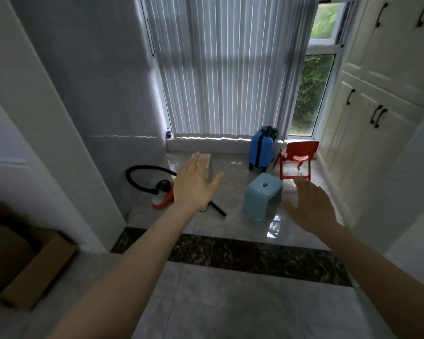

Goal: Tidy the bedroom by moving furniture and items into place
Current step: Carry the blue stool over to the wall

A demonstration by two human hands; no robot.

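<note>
Hands reach forward over the glossy grey tiled floor, both bare and holding nothing. On the left hand the grip is apart: fingers straight and spread, palm facing down, stretched out toward the alcove under the window. On the right hand the grip is likewise apart, fingers loosely extended, hanging in the air just right of a pale blue plastic step stool with a round hole in its top; hand and stool do not touch.

That stool stands upright on the floor beyond a dark marble threshold strip. Behind it, near the window, a blue hard-shell suitcase stands upright, and just right of it sits a small red plastic child's chair. To the left, against the white wall, lies a red and black canister vacuum cleaner with its black hose looped above it; a black wand lies on the floor beside it. A light wooden block-like object shows partly behind the left fingers; its shape is unclear.

White vertical blinds cover most of the window. White panelled wardrobe doors with black handles line the right side. A brown cardboard box sits at the lower left. A small bottle stands on the sill's left end.
</note>
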